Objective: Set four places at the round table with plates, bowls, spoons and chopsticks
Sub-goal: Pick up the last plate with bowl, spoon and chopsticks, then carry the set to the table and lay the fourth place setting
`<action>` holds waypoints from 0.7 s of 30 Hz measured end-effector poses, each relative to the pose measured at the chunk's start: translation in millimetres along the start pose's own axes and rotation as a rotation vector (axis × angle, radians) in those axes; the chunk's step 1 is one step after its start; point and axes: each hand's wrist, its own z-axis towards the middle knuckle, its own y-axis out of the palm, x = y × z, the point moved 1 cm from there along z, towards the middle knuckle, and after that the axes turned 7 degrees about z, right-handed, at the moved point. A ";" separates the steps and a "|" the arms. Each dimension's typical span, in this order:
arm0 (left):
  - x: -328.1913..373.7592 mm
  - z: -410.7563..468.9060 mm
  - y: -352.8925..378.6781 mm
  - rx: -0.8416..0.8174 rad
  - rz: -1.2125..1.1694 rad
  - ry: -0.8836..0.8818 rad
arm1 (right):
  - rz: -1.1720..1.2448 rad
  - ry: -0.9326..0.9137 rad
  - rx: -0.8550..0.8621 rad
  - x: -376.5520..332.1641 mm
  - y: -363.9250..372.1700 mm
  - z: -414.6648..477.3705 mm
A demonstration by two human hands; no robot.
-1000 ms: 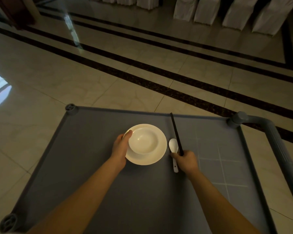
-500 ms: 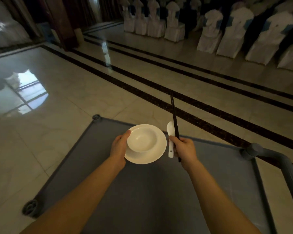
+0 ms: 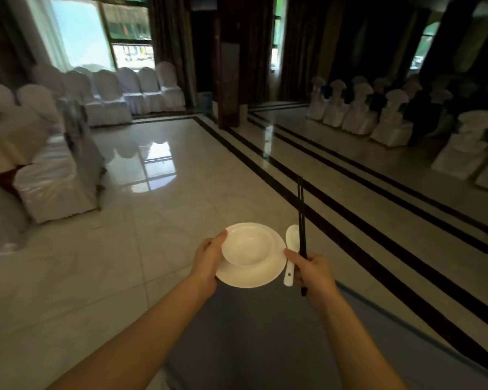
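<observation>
a dim banquet hall with a glossy tiled floor [image 3: 181, 198] striped by dark bands, and rows of white-covered chairs [image 3: 107, 97] along the walls. a cloth-draped table [image 3: 3, 142] sits at the far left, well apart from the hands. a grey cart top [image 3: 251, 347] lies below the forearms. the left hand [image 3: 209, 258] grips the left edge of one white plate [image 3: 251, 277], thumb hooked over the rim of the one white bowl [image 3: 247, 246] sitting on it. just to the right, the right hand [image 3: 313, 270] is curled round one white spoon [image 3: 291, 240] and two black chopsticks [image 3: 301, 215], held together, pointing away from the person. all are held in the air in front of the person.
</observation>
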 end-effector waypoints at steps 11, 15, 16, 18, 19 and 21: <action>71.1 3.9 -247.6 0.322 -0.100 0.089 | -0.121 -0.049 -0.277 2.9 262.9 -29.6; 91.1 -7.5 -352.3 0.437 -0.117 0.135 | -0.113 -0.063 -0.396 21.4 366.6 -58.5; 95.9 -11.6 -378.3 0.464 -0.119 0.143 | -0.116 -0.058 -0.430 26.3 392.8 -66.8; 102.9 -20.1 -429.9 0.526 -0.127 0.162 | -0.134 -0.050 -0.501 35.9 444.7 -83.2; 105.3 -25.3 -454.3 0.559 -0.133 0.170 | -0.143 -0.050 -0.535 40.3 469.5 -91.2; 108.8 -37.7 -500.8 0.629 -0.156 0.177 | -0.154 -0.044 -0.601 48.0 517.3 -108.6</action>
